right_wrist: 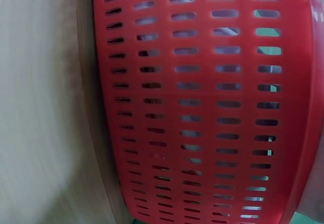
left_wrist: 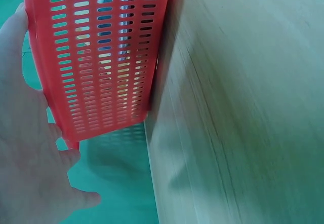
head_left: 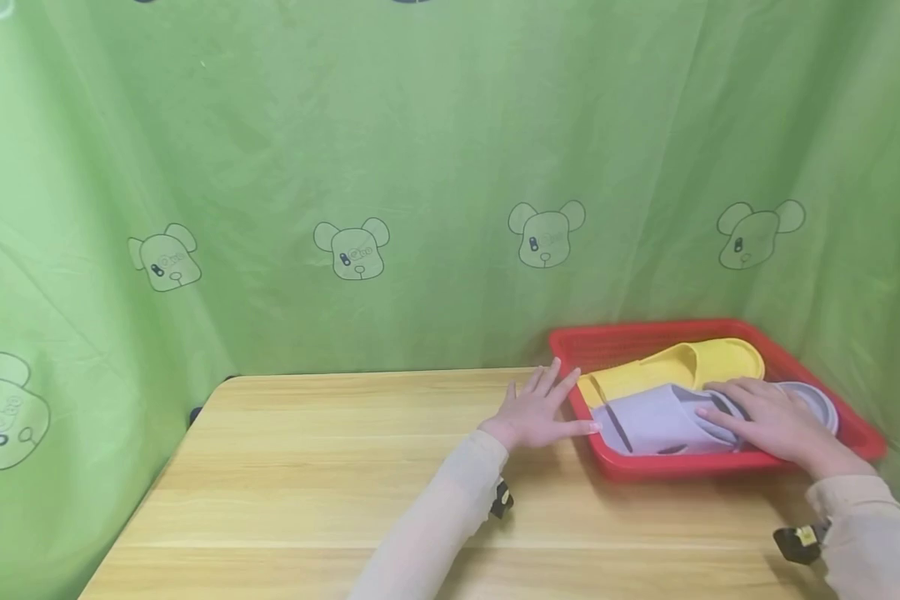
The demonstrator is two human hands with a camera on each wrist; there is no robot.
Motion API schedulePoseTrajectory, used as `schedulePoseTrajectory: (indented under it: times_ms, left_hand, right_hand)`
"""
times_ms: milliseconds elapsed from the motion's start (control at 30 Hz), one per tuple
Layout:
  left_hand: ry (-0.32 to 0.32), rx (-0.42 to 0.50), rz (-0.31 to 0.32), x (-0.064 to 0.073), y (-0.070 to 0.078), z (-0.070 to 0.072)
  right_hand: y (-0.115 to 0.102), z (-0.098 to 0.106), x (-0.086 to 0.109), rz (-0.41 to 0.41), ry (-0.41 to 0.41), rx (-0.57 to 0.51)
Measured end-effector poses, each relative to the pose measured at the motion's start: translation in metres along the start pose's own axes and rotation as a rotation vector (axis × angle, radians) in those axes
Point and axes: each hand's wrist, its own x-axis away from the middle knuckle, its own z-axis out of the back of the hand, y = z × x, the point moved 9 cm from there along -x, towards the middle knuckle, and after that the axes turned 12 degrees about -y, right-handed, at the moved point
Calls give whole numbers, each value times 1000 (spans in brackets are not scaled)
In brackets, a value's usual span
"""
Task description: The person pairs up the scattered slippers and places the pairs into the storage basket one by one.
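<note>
A red plastic basket sits on the right of the table, holding a yellow slipper at the back and a lavender slipper in front. At the basket's left rim is my left hand, its fingers spread and fairly straight, the thumb over the rim. My right hand rests over the lavender footwear inside, palm down, with fingers pointing left; its fingertips' contact is partly hidden. In the left wrist view the left hand lies along the slotted basket wall. The right wrist view mostly shows the basket's front wall.
The wooden table extends left of the basket. A green curtain printed with bear heads hangs behind and at both sides, close to the basket's back and right rims. Dark wrist devices sit under both cuffs.
</note>
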Motion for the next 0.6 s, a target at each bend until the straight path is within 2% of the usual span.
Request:
schedulePoseTrajectory:
  times_ms: [167,600]
  left_hand:
    - [2,10,-3,0,0,0]
    - [10,17,3,-2,-3,-1]
  right_hand:
    - [-2,1,2,-9,13,-15]
    - [0,6,5,11,144,-24]
